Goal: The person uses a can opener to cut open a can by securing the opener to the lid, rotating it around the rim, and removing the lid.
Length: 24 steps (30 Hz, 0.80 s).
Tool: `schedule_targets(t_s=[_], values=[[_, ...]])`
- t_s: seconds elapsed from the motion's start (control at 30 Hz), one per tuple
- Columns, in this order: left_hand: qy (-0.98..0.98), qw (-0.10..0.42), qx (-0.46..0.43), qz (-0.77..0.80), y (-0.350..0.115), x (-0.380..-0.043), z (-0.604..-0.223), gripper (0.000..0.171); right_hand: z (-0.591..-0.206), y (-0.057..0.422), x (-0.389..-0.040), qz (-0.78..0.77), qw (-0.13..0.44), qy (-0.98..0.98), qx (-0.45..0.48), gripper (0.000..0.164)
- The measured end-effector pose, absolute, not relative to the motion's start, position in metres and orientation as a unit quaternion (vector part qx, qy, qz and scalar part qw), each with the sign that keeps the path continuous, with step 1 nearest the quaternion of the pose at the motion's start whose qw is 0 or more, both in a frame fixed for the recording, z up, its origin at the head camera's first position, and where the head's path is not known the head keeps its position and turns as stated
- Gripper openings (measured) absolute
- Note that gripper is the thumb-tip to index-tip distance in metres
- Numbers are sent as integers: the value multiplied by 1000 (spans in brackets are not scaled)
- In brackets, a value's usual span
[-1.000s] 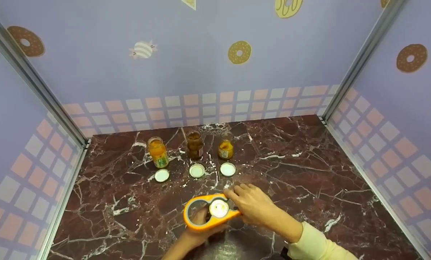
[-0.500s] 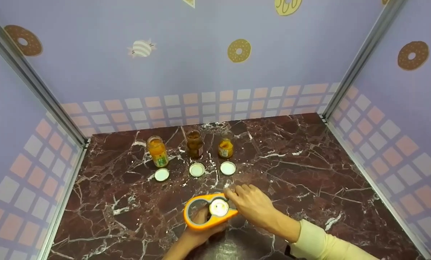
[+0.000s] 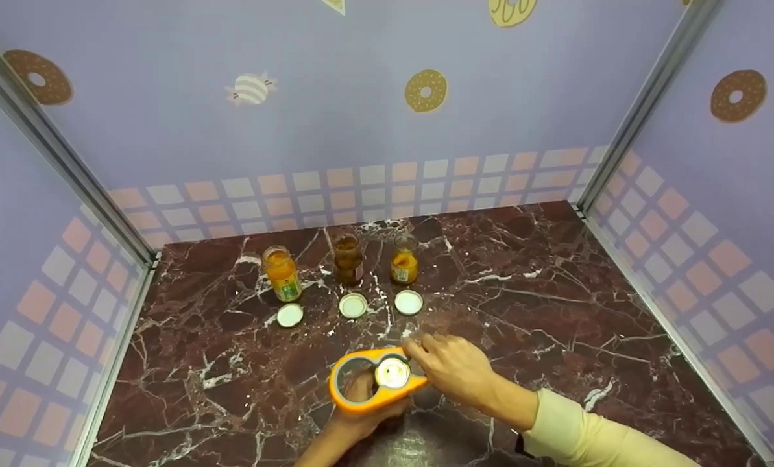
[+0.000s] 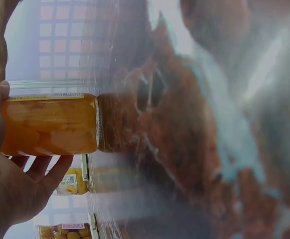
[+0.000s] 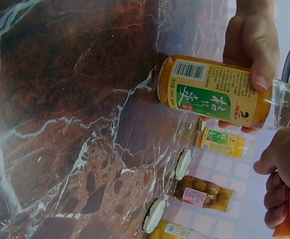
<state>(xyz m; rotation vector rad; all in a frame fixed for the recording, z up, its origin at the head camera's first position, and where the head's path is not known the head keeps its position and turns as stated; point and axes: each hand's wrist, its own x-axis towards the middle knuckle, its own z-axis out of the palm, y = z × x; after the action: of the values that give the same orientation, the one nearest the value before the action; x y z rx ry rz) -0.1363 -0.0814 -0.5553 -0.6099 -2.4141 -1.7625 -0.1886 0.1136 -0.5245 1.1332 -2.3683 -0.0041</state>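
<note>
My left hand grips a glass jar of orange fruit with a yellow and green label, standing upright near the table's front. An orange jar opener with a grey lining lies level over the jar's top. Its smaller loop surrounds the jar's pale lid, and the bigger loop sticks out to the left. My right hand holds the opener's handles on the right side, fingers curled round them. In the left wrist view, the left thumb and fingers wrap the jar from one side.
Farther back stand three lidless jars: an orange one, a brown one and a yellow one. In front of each lies a lid, pale side up. Walls enclose the dark red marbled table at the back and sides.
My right forearm has shifted slightly, with its hand still on the opener's handles. The opener, the held jar and the left hand stay nearly in place.
</note>
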Motion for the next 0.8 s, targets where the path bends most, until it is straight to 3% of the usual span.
schedule_targets(t_s=[0.33, 0.57, 0.67, 0.8], values=[[-797, 78, -220, -557, -85, -138, -555, 69, -524, 115, -192, 1, 248, -869, 428, 22], [-807, 159, -294, -488, -90, -154, -582, 75, -526, 117, -200, 8, 250, -858, 449, 20], [-790, 143, -327, -498, -93, -157, -571, 74, -526, 118, -205, 10, 256, -849, 463, 19], [-754, 57, -362, -546, -99, -165, -557, 74, -526, 118, -213, 9, 262, -836, 481, 17]])
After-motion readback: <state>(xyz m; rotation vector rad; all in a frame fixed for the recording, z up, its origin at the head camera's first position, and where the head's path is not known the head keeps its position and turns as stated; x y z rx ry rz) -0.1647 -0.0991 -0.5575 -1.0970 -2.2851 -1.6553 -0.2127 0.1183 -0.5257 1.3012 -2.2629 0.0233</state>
